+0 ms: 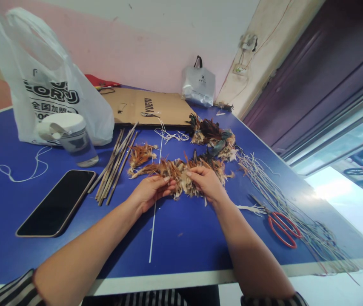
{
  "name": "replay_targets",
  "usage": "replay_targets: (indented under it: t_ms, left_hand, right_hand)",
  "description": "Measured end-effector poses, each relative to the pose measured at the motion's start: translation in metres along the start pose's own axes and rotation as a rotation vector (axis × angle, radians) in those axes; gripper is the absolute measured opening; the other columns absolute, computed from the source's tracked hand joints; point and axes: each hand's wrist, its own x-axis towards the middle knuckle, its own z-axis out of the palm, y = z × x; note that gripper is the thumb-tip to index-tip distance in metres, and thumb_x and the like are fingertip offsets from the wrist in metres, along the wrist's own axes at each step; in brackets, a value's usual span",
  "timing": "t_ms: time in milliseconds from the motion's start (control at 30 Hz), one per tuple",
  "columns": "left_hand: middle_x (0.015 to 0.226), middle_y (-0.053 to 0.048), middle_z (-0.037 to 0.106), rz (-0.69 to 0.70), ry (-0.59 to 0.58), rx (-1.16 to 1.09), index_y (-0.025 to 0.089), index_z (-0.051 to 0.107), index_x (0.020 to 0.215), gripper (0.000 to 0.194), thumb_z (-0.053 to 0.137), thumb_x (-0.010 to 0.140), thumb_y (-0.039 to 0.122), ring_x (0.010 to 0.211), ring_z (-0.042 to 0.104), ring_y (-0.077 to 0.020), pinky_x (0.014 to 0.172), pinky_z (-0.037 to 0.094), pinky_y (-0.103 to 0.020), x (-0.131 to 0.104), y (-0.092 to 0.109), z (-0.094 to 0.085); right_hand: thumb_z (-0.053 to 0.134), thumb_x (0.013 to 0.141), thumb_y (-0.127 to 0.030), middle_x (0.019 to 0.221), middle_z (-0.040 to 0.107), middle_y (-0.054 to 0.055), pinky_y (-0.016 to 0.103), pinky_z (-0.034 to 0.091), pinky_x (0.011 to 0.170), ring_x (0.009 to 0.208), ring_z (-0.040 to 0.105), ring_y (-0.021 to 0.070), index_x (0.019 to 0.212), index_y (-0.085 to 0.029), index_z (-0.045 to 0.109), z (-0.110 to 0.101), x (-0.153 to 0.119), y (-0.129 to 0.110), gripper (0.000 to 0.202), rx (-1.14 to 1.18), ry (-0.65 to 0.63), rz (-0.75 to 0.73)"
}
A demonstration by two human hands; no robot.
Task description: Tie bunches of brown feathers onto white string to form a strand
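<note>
Brown and cream feathers (184, 187) lie bunched in a row on the blue table, directly under and between my hands. My left hand (154, 191) is closed at the row's near side, thumb against fingers, pinching feathers. From the right, my right hand (209, 183) also pinches feathers between thumb and forefinger; its other fingers are partly hidden. An orange-brown feather bunch (141, 155) rests just beyond my left hand. Farther off, past my right hand, sits a pile of darker feathers (211, 131). A thin white stick (152, 238) points toward me beneath the row.
Left of my hands are bamboo sticks (114, 170), a phone (56, 204), a lidded cup (81, 144) and a white plastic bag (63, 93). Red-handled scissors (285, 229) and loose strings (277, 195) lie right. Behind are cardboard (127, 102), white string (171, 136) and a silver bag (198, 85).
</note>
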Motion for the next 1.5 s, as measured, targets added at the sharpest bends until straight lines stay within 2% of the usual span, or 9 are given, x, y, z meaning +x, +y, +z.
replay_targets:
  t_ms: [200,400,600,733,867,1033,1167,1333,1500]
  left_hand:
    - [0.086,-0.014,0.069,-0.048,-0.053,0.028,0.006,0.067,0.082,0.013,0.064,0.073,0.015,0.07,0.067,-0.0151,0.054,0.053,-0.016,-0.006,-0.001,0.004]
    - [0.079,-0.01,0.07,-0.084,-0.102,-0.014,0.008,0.066,0.084,0.013,0.064,0.074,0.015,0.067,0.067,-0.0139,0.05,0.051,-0.014,-0.009,-0.004,0.007]
    - [0.072,-0.008,0.069,-0.091,-0.117,0.004,0.008,0.066,0.078,0.009,0.066,0.072,0.014,0.062,0.066,-0.012,0.049,0.051,-0.014,-0.01,-0.003,0.008]
    - [0.067,-0.007,0.067,-0.015,-0.035,0.025,0.007,0.065,0.073,0.007,0.066,0.071,0.014,0.058,0.065,-0.011,0.046,0.05,-0.013,-0.009,0.004,0.006]
    - [0.074,-0.009,0.069,0.055,0.085,-0.064,0.008,0.065,0.076,0.004,0.064,0.073,0.011,0.065,0.066,-0.0127,0.049,0.052,-0.015,-0.003,0.008,0.0]
    - [0.091,-0.013,0.068,0.028,0.016,-0.081,0.006,0.066,0.08,0.009,0.063,0.074,0.012,0.079,0.066,-0.0158,0.062,0.055,-0.018,0.001,-0.001,-0.003]
    - [0.098,-0.015,0.067,-0.024,-0.048,-0.077,0.006,0.066,0.08,0.01,0.066,0.071,0.011,0.084,0.065,-0.0183,0.07,0.055,-0.022,0.002,-0.007,-0.002]
    - [0.092,-0.015,0.068,-0.041,-0.033,-0.113,0.007,0.065,0.079,0.01,0.068,0.069,0.009,0.083,0.066,-0.0189,0.075,0.054,-0.026,0.004,-0.007,-0.002]
    - [0.094,-0.015,0.068,-0.046,-0.026,-0.138,0.007,0.065,0.077,0.006,0.065,0.071,0.008,0.083,0.066,-0.0184,0.075,0.054,-0.025,0.002,-0.004,-0.001]
  right_hand:
    - [0.072,0.059,-0.036,0.042,0.033,-0.011,0.016,0.014,0.034,0.035,0.022,0.0014,0.072,-0.015,0.054,0.012,-0.002,-0.001,0.03,0.302,-0.09,0.102]
    - [0.067,0.062,-0.037,0.052,0.053,-0.005,0.017,0.022,0.037,0.038,0.034,0.0026,0.074,-0.014,0.059,0.029,-0.008,0.001,0.027,0.202,-0.096,0.067]
    - [0.064,0.065,-0.035,0.054,0.054,-0.004,0.019,0.032,0.043,0.043,0.041,0.0051,0.075,-0.014,0.061,0.031,-0.009,0.002,0.023,0.102,-0.079,0.019]
    - [0.06,0.068,-0.034,0.065,0.062,0.0,0.022,0.039,0.054,0.055,0.05,0.0094,0.078,-0.015,0.066,0.016,-0.006,-0.003,0.023,-0.149,0.031,-0.099]
    - [0.057,0.07,-0.033,0.061,0.061,0.001,0.023,0.037,0.054,0.055,0.051,0.0117,0.074,-0.017,0.069,0.002,-0.006,-0.007,0.02,-0.591,0.081,-0.144]
    - [0.058,0.069,-0.036,0.073,0.066,0.008,0.028,0.038,0.059,0.068,0.059,0.0204,0.073,-0.02,0.068,0.009,-0.014,-0.006,0.019,-1.116,0.013,-0.111]
    - [0.057,0.07,-0.035,0.077,0.066,0.013,0.032,0.041,0.061,0.073,0.061,0.0254,0.077,-0.017,0.067,0.016,-0.016,-0.004,0.021,-1.28,0.006,-0.066]
    - [0.055,0.071,-0.024,0.069,0.066,0.009,0.027,0.038,0.059,0.067,0.06,0.0202,0.065,-0.017,0.066,0.007,-0.01,-0.003,0.015,-1.215,-0.034,-0.051]
    - [0.058,0.07,-0.029,0.057,0.061,0.001,0.022,0.035,0.052,0.053,0.052,0.0121,0.064,-0.017,0.066,-0.017,-0.005,-0.009,0.016,-0.885,-0.064,-0.097]
